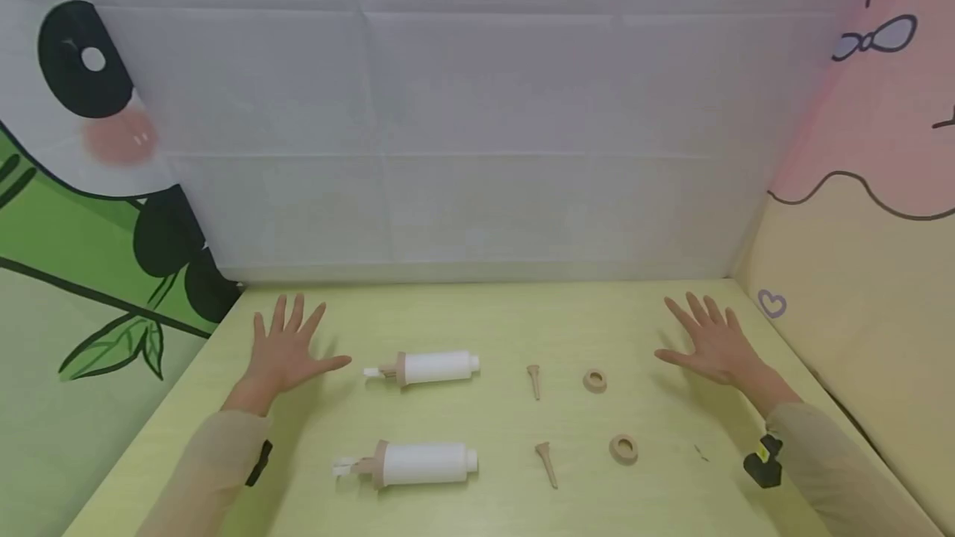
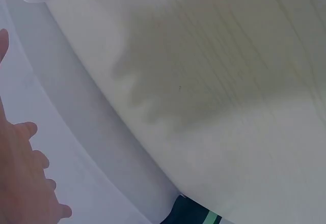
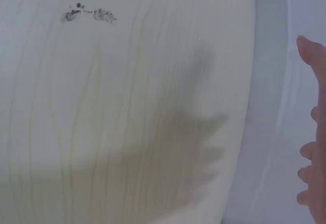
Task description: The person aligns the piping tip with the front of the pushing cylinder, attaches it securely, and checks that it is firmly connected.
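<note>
My left hand (image 1: 285, 355) is held over the table's left side, fingers spread and holding nothing. Over the right side my right hand (image 1: 712, 344) is spread the same way, also holding nothing. Between them lie two white cylinders with beige collars, a far one (image 1: 438, 367) and a near one (image 1: 425, 464), each with a narrow clear-tipped end pointing left. To their right are a far beige peg (image 1: 534, 382) and a near beige peg (image 1: 547, 465). Farther right lie a far beige ring (image 1: 594, 380) and a near beige ring (image 1: 623, 449).
The pale yellow table (image 1: 477, 313) meets a white cloth wall (image 1: 477, 205) at the back. Printed cartoon panels stand at the left (image 1: 104, 297) and right (image 1: 858, 288). A dark smudge (image 3: 102, 15) marks the tabletop in the right wrist view.
</note>
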The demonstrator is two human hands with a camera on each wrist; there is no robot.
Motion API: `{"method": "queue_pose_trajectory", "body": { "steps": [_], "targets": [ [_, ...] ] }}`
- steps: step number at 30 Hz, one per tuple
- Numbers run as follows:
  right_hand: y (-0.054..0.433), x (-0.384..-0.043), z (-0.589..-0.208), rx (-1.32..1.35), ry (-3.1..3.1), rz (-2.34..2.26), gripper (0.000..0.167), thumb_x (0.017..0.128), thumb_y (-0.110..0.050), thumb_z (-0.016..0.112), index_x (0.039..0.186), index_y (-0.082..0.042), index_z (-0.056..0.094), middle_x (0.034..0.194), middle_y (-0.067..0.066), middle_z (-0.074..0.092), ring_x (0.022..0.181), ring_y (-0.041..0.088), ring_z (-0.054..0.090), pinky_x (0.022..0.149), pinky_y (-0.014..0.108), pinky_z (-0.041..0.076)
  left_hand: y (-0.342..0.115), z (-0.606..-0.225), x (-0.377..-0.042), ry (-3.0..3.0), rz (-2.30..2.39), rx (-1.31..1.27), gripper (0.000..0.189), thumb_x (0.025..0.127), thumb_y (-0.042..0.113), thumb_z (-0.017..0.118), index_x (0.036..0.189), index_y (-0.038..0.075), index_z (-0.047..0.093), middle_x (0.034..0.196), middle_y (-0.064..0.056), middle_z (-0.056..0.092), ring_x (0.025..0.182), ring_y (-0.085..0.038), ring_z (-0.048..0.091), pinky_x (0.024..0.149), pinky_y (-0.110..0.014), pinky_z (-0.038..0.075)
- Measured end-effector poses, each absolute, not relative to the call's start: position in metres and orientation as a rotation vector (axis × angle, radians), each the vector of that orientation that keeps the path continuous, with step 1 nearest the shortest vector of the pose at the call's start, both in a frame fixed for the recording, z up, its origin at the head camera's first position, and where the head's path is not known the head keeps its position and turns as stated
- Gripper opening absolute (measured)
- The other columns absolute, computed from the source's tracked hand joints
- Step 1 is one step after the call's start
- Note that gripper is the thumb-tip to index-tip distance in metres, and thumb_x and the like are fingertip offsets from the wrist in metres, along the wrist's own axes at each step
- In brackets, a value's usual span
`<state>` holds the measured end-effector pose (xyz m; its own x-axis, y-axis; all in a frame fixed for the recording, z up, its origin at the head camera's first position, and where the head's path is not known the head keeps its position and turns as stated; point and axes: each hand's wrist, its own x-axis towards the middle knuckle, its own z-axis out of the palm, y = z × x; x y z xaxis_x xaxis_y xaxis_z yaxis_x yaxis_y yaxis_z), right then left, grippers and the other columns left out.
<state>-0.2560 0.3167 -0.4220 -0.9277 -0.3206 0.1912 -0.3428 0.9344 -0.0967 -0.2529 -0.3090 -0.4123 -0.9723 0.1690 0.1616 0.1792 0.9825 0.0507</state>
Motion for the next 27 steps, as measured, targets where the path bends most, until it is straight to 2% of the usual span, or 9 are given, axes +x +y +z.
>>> {"method": "queue_pose_trajectory", "body": {
  "steps": [8,18,27],
  "targets": [
    [0.306,-0.258,-0.415,0.596,-2.949,0.428,0.085,0.081,-0.052,0.059,0.144,-0.007,0.022,0.143,0.031,0.018,0.129,0.051,0.015,0.1,0.065,0.009,-0.287,-0.403,-0.258,-2.929,-0.229,-0.377,0.098,0.073,0.065,0.058,0.141,0.002,0.027,0.145,-0.03,0.011,0.132,-0.048,0.006,0.102,-0.064,0.005],
    [0.29,-0.258,-0.411,0.668,-2.904,0.529,0.084,0.079,-0.052,0.061,0.142,-0.007,0.027,0.142,0.025,0.026,0.128,0.044,0.026,0.098,0.061,0.024,-0.247,-0.391,-0.263,-2.911,-0.378,-0.514,0.094,0.075,0.062,0.059,0.142,0.004,0.026,0.147,-0.025,0.014,0.131,-0.043,0.019,0.102,-0.057,0.022],
    [0.28,-0.256,-0.411,0.683,-2.87,0.608,0.085,0.076,-0.053,0.065,0.14,-0.007,0.032,0.139,0.019,0.035,0.125,0.041,0.032,0.097,0.059,0.028,-0.207,-0.388,-0.262,-2.903,-0.527,-0.599,0.092,0.075,0.062,0.059,0.143,0.01,0.026,0.147,-0.018,0.021,0.132,-0.037,0.022,0.099,-0.056,0.028]
  ]
}}
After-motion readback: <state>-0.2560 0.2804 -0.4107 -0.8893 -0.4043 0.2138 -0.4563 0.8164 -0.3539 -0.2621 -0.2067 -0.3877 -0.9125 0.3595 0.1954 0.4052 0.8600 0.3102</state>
